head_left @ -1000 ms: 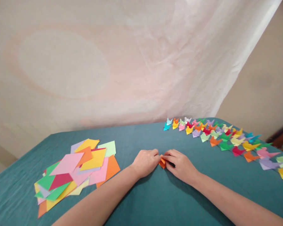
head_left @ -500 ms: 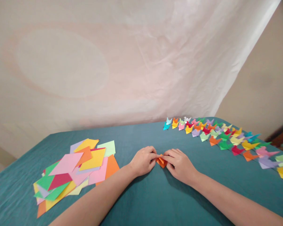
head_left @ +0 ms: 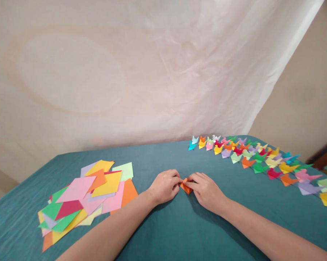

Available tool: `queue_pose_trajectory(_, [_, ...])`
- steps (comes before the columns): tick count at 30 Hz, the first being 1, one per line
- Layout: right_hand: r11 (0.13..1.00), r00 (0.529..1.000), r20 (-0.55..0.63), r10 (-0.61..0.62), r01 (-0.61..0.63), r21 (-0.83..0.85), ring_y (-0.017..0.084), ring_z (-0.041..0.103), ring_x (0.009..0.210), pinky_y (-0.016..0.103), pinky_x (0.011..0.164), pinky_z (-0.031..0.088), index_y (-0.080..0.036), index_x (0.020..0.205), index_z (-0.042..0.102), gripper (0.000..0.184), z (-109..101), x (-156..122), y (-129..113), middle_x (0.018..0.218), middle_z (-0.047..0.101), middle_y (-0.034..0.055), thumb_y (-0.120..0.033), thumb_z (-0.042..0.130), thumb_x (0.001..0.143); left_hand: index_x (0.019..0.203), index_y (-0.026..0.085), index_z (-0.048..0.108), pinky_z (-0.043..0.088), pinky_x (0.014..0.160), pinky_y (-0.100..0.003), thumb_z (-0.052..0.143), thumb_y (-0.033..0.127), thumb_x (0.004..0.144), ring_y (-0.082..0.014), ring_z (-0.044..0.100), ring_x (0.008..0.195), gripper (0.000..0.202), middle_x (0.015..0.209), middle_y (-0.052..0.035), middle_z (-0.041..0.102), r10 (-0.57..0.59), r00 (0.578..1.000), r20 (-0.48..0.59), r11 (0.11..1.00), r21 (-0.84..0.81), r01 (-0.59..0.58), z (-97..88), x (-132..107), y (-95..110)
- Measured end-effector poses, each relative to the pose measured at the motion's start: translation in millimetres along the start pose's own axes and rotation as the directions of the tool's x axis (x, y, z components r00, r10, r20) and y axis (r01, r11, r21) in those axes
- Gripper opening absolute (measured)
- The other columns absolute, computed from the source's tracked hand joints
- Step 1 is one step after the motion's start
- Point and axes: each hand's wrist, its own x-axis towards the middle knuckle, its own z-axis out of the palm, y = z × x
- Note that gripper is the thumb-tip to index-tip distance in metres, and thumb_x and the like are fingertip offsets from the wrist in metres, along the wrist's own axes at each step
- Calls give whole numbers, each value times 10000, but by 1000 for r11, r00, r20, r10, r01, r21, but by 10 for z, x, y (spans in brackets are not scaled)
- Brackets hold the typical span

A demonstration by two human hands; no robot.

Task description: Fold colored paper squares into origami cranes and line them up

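Observation:
A small folded piece of orange paper point(head_left: 186, 187) lies on the dark green cloth between my two hands. From the left, my left hand point(head_left: 166, 185) pinches its edge with bent fingers. My right hand point(head_left: 206, 190) closes on its other side, the index finger and thumb pressed against the folds. The fingers cover parts of the paper, so its full shape is hidden.
To the left spreads a loose pile of coloured paper squares point(head_left: 76, 194). Rows of small folded paper birds point(head_left: 273, 174) stand along the right side of the cloth-covered table point(head_left: 158, 232). A pale hanging sheet point(head_left: 152, 72) rises behind the table's far edge.
The orange paper looks flatter and narrower between my fingers than before. My right fingers have shifted slightly over it; my left hand has barely moved.

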Motion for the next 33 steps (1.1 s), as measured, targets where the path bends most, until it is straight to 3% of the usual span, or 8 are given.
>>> queue_pose_trajectory(17, [998,996,66,-54,55,-10,186,498,901,322,812,430,-186,1082,634,312,-17,15,55,930,587,76,-85,418,882,986,201,632,435,800,-252,456,105,816,-156,538,882,263,963,-36,581,28,997,69,996,81,-33,-56,9,32])
queue_pose_trajectory(33, [992,992,29,-124,123,21,172,517,860,302,767,432,-210,1017,663,286,-16,8,153,895,596,68,-120,419,897,1013,229,617,433,740,-254,433,172,898,-147,533,827,225,939,-46,556,71,992,100,970,224,-92,-34,22,37])
